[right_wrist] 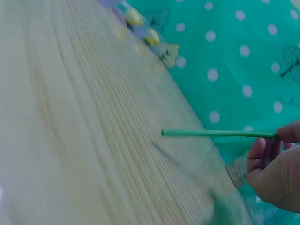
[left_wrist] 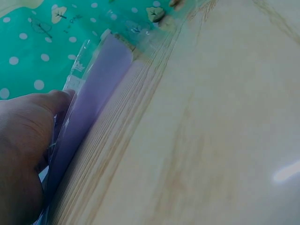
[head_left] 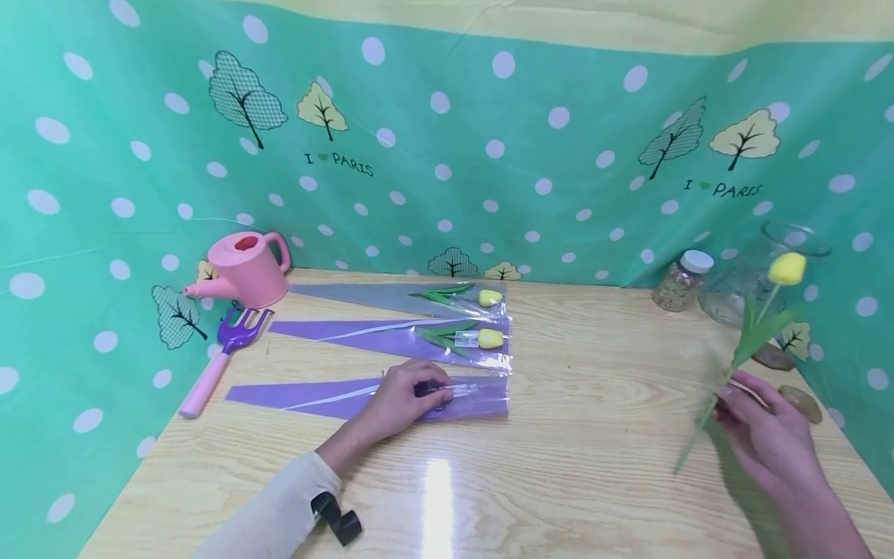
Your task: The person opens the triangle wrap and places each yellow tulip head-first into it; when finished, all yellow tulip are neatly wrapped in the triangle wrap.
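Observation:
My right hand pinches the green stem of a yellow artificial tulip, held tilted with the bloom up at the right side of the table. In the right wrist view the cut end of its stem points left over the wood. On the left, my left hand pinches a purple flower sleeve of clear film, the front one of three. The left wrist view shows this sleeve with its wide mouth lifted. Two sleeves behind it, one purple and one greyish, each hold a yellow tulip.
A pink watering can and a pink-handled fork lie at the left. Back right stand a white-lidded jar and a clear glass vase. Stones sit near the right edge, and a dotted green cloth walls the table.

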The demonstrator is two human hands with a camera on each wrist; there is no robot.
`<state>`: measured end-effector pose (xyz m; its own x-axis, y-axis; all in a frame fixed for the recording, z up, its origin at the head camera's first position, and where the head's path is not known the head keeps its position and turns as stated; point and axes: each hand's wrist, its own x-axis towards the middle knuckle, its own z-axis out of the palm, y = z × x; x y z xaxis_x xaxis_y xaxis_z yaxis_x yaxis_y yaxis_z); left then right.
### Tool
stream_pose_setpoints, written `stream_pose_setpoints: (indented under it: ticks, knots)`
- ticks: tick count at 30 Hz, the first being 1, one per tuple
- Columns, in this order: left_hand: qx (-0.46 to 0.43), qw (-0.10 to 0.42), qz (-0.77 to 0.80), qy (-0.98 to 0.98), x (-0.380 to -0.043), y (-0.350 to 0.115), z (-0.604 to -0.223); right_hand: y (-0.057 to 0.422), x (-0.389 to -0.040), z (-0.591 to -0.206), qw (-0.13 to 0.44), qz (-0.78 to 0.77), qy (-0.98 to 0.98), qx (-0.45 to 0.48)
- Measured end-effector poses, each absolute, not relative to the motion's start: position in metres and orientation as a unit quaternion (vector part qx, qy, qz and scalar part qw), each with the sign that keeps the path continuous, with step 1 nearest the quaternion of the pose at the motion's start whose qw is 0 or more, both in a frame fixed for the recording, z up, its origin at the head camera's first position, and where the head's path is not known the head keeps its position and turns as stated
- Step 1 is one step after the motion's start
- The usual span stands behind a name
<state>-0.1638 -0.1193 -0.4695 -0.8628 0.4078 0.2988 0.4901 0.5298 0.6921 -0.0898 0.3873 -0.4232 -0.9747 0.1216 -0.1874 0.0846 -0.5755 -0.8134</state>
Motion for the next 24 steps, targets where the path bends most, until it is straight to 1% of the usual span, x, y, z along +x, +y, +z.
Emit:
stream_pose_setpoints:
  ticks: [6, 9, 12, 16, 20, 24]
  knots:
    - [-0.257, 0.047, -0.413, -0.873, -0.165, -0.120, -0.470, 0.351, -0.098, -0.425, 0.071, 0.919, -0.384, -0.065]
    - [-0.259, 0.044, -0.415, -0.871, -0.165, -0.119, -0.470, 0.332, -0.102, -0.426, 0.098, 0.913, -0.388, -0.074]
    - [-0.261, 0.041, -0.419, -0.868, -0.166, -0.118, -0.470, 0.315, -0.108, -0.426, 0.120, 0.909, -0.386, -0.103]
    - [-0.262, 0.041, -0.418, -0.869, -0.169, -0.115, -0.470, 0.291, -0.117, -0.423, 0.142, 0.902, -0.372, -0.166]
    - [-0.266, 0.046, -0.416, -0.868, -0.172, -0.113, -0.470, 0.267, -0.125, -0.422, 0.154, 0.891, -0.361, -0.226]
    - [-0.269, 0.052, -0.419, -0.865, -0.173, -0.111, -0.470, 0.242, -0.131, -0.425, 0.158, 0.882, -0.367, -0.251]
